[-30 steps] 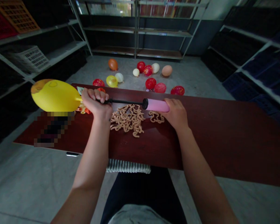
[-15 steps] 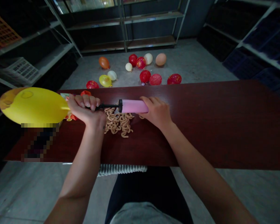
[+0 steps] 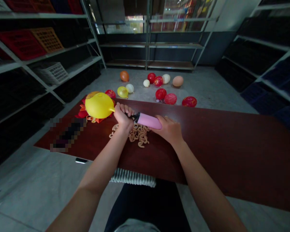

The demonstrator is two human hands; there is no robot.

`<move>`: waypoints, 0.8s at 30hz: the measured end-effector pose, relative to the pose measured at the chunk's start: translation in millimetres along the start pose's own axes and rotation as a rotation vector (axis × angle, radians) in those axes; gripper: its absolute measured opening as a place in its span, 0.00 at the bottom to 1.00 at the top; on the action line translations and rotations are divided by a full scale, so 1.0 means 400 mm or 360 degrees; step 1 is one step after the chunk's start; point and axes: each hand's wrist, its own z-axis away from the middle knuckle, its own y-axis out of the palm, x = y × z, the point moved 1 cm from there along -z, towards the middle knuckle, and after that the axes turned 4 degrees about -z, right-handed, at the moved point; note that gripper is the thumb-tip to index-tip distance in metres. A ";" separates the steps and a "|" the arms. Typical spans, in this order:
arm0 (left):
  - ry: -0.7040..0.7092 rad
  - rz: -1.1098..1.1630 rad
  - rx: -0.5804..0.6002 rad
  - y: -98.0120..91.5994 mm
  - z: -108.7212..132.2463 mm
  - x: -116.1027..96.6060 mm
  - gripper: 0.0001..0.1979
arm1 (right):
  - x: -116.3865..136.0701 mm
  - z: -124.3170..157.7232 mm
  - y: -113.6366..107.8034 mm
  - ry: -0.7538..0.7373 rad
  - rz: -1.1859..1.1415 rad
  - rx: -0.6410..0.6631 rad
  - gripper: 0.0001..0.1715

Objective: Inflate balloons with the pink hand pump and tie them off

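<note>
A pink balloon pump (image 3: 149, 120) with a black end is held level above the table between both hands. My left hand (image 3: 124, 116) is closed round the black end, at the neck of an inflated yellow balloon (image 3: 99, 105). That balloon points left and has a tan-orange patch at its far end. My right hand (image 3: 169, 129) wraps round the right end of the pink barrel. Under the pump a heap of tan, curly, worm-like pieces (image 3: 141, 132) lies on the dark red table (image 3: 212, 141); my left hand and forearm cover part of it.
Red and orange limp balloons (image 3: 83, 113) lie on the table's left side, beside a pixelated dark patch (image 3: 69, 133). Several inflated balloons (image 3: 170, 99) rest on the floor beyond. Shelves hold crates (image 3: 47, 39) at left. A striped cloth (image 3: 134, 178) shows at the table's near edge.
My hands have come closer together, and less of the black rod shows between them. The yellow balloon looks smaller and sits nearer the table's left end. My view has tilted up and left.
</note>
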 end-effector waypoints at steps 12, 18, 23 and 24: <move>-0.0080 -0.0034 -0.0169 0.049 -0.072 -0.065 0.21 | -0.015 0.040 -0.033 0.0060 0.0234 -0.0066 0.30; -0.0035 -0.0146 0.0037 0.120 -0.077 -0.179 0.24 | 0.034 0.118 -0.077 0.0282 -0.0108 -0.0064 0.32; 0.0182 -0.0247 0.0109 0.165 -0.036 -0.236 0.29 | 0.035 0.163 -0.055 0.0479 -0.0549 -0.0022 0.32; 0.0210 -0.0259 0.0090 0.171 -0.027 -0.237 0.30 | 0.033 0.165 -0.051 0.0522 -0.0622 -0.0039 0.33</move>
